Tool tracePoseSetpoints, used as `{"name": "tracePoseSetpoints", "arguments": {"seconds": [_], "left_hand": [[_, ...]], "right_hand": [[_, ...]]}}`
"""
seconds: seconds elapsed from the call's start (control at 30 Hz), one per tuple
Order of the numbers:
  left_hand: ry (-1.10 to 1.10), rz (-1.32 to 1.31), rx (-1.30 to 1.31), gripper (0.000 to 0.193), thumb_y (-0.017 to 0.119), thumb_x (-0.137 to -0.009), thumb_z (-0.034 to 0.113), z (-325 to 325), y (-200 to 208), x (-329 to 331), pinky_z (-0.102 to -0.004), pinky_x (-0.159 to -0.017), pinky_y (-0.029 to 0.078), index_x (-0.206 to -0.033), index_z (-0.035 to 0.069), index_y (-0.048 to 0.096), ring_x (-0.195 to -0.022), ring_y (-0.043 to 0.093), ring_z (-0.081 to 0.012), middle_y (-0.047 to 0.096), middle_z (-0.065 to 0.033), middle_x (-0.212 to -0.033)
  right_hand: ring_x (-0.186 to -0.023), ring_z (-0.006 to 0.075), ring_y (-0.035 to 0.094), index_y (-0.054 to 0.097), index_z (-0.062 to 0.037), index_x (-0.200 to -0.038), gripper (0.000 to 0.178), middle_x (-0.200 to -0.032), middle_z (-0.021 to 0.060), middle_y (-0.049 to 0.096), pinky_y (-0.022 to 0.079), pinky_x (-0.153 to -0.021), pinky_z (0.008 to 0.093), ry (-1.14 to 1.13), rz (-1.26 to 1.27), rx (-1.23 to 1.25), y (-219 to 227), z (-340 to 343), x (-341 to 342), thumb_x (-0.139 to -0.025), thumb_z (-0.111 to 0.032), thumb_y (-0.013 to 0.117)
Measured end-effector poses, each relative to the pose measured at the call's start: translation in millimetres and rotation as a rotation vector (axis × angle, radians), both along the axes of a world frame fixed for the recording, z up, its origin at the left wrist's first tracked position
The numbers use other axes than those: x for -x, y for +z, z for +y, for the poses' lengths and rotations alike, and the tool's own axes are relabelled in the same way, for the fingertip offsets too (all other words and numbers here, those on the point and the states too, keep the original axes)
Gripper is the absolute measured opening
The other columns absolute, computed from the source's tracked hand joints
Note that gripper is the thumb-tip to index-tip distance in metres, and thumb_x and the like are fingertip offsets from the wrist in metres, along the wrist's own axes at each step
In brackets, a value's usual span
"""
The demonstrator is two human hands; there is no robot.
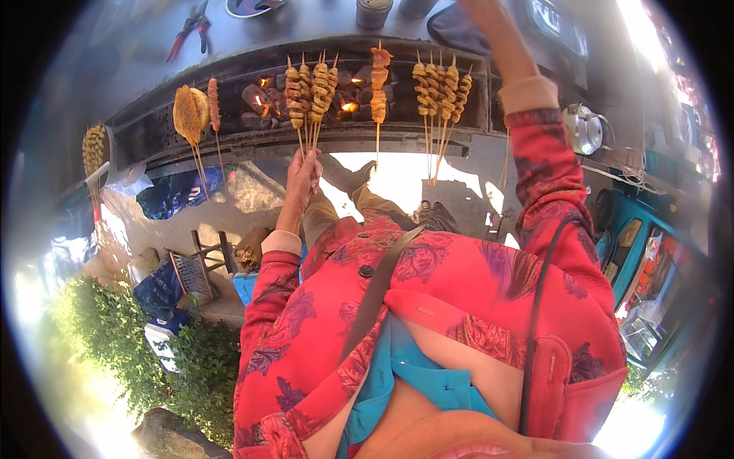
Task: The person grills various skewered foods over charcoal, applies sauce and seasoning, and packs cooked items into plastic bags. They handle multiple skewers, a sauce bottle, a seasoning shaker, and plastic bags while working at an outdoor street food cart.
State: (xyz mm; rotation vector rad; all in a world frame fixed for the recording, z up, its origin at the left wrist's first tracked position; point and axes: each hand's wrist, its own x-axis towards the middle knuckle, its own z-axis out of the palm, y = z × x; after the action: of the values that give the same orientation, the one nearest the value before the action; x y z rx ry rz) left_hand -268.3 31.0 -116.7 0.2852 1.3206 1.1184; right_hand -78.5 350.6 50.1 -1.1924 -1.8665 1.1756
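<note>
My left hand [304, 174] is closed around the lower ends of several bamboo skewers. The spiral-cut food skewers [310, 96] it grips lie over the glowing coals of a long charcoal grill [264, 57]. To their right, one skewer of reddish meat pieces [378, 84] rests across the grill, then another group of spiral skewers [442, 90]. Left of my hand lie a sausage skewer [214, 105] and flat browned pieces on sticks [187, 113]. My right forearm [501, 38] reaches over the grill's right end; its hand is beyond the top edge of the head view.
Small flames [348, 106] show among the coals. Red-handled pliers [188, 32] and a grey cup [373, 12] sit on the metal counter behind. A metal kettle [583, 128] stands at right. More skewers [93, 149] stand at far left, and a small rack [195, 275] is below.
</note>
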Motion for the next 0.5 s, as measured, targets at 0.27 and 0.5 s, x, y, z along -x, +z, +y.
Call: {"name": "tracePoseSetpoints", "arguments": {"seconds": [0.27,0.5], "left_hand": [[0.038,0.093,-0.045,0.023,0.052,-0.093,0.031,-6.1,1.7,-1.3,-0.0180,-0.031,0.028,-0.099,0.010,0.047,-0.038,0.036,-0.0026,0.049,0.0012,-0.061],[0.125,0.130,-0.065,0.030,0.041,-0.096,0.038,-5.2,1.8,-7.8,-0.0190,-0.033,0.023,-0.100,0.009,0.048,-0.038,0.032,-0.0030,0.049,0.0007,-0.059]], "right_hand": [[-0.088,0.0209,0.060,0.048,-0.0031,-0.113,0.036,-0.105,0.0106,0.057,0.053,-0.078,0.0374,0.153,-0.749,-0.331,-80.5,85.3,45.6,-0.087,-0.024,0.060],[-0.088,0.0212,0.060,0.048,-0.0034,-0.113,0.035,-0.105,0.0106,0.057,0.053,-0.078,0.0377,0.180,-0.843,-0.353,-104.5,88.0,59.8,-0.087,-0.024,0.060]]}}
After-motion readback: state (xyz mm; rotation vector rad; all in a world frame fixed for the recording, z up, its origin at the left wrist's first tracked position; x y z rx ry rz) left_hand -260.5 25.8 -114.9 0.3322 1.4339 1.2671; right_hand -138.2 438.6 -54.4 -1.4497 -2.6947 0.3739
